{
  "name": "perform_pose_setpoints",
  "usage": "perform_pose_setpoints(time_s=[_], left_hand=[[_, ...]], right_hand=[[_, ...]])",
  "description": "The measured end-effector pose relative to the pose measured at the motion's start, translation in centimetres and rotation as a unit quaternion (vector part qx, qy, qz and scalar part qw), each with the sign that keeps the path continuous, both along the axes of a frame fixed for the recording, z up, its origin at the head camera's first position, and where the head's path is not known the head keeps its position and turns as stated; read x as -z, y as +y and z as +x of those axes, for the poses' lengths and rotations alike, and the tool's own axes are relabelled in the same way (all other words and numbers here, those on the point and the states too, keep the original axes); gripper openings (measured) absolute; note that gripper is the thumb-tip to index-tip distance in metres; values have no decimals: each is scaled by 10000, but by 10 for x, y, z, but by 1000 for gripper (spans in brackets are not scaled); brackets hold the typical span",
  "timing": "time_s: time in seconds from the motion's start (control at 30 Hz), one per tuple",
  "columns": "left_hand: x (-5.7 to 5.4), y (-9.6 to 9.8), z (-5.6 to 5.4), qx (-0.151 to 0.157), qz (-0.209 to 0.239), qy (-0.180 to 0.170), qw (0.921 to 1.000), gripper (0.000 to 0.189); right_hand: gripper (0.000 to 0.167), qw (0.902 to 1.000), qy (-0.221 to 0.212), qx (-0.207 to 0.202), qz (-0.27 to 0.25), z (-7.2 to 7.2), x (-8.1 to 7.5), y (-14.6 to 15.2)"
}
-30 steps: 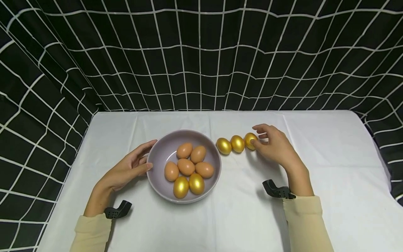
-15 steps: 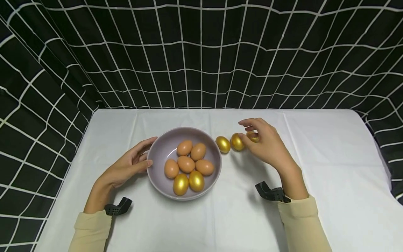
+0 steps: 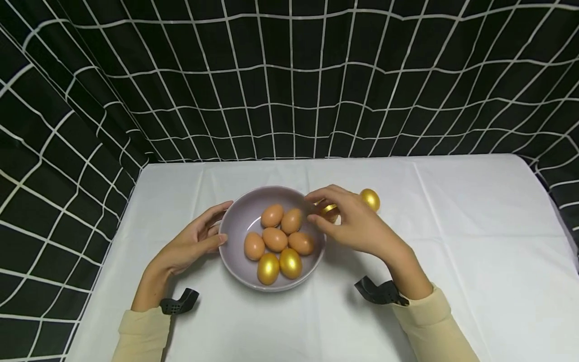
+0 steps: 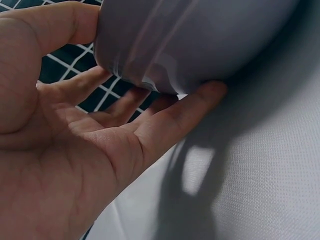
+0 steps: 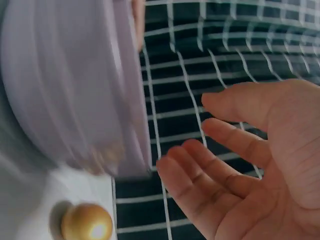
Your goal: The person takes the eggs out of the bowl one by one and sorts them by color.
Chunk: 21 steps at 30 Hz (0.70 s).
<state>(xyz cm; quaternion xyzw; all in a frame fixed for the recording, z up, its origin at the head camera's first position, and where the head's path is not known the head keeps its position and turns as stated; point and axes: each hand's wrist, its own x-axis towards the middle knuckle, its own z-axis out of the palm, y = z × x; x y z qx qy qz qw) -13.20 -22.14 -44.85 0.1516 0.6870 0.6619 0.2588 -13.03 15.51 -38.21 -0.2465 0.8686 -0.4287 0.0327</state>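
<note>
Left hand (image 3: 192, 242) is gripping the purple-grey bowl (image 3: 239, 226), thumb at its rim, fingers against the outer wall. Right hand (image 3: 350, 218) is hovering at the opposite rim, fingers apart, holding nothing. Five brown eggs (image 3: 275, 240) and two gold eggs (image 3: 290, 263) are lying inside; another gold egg (image 3: 370, 200) is resting on the white counter (image 3: 475, 281), others partly hiding behind those fingers.

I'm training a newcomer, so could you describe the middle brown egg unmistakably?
On the white cloth, find the mauve bowl with the left hand at its rim. Inside lie two gold eggs and five brown eggs. The middle brown egg is the only one with neighbours on every side.
</note>
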Motion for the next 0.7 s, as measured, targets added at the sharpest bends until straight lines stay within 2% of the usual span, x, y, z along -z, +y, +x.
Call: perform_pose_setpoints(time_s=[0.23,0.5,0.7], left_hand=[[3,1,0,-89,132,8,9999,77],[3,0,1,-63,176,-69,9998,76],[3,2,1,-74,113,-64,9999,76]], right_hand=[[35,9946,96,-788,663,5,-3,-28],[23,9787,127,-1541,1351,11,-8,-54],[10,9641,86,-1605,2114,20,-11,-63]])
